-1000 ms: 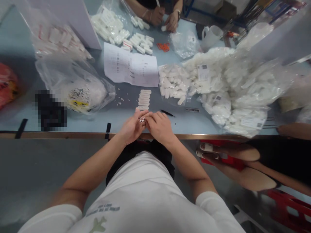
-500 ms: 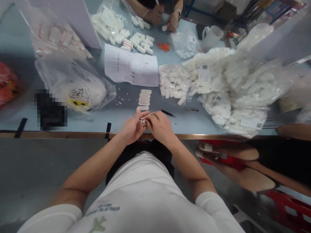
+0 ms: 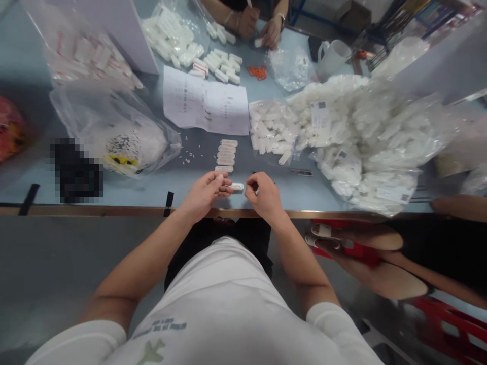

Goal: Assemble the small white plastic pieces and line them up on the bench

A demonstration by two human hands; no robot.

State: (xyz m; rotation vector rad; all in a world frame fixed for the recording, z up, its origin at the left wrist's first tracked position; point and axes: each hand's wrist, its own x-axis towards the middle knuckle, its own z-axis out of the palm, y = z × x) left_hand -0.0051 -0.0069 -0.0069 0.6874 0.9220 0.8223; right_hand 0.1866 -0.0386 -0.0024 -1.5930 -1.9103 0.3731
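Observation:
Between my hands, near the table's front edge, is a small white strip-like piece (image 3: 236, 186). My left hand (image 3: 207, 193) has its fingers closed on the left end of this piece. Just right of its other end, my right hand (image 3: 262, 193) is curled with thumb and fingertips together; anything between them is too small to make out. A short column of similar white pieces (image 3: 227, 149) lies beyond my left hand. Tiny white bits (image 3: 189, 157) are scattered to the left of that column.
Printed sheets (image 3: 205, 101) lie behind the column. Bags of white parts (image 3: 272, 129) fill the right side. A clear bag (image 3: 133, 142) and a black item (image 3: 76, 172) are at left. Across the table, another person's hands (image 3: 271, 33) work beside a white mug (image 3: 333, 58).
My hands have moved apart, my right hand shifting right. The white piece now shows between them, where it was mostly hidden before.

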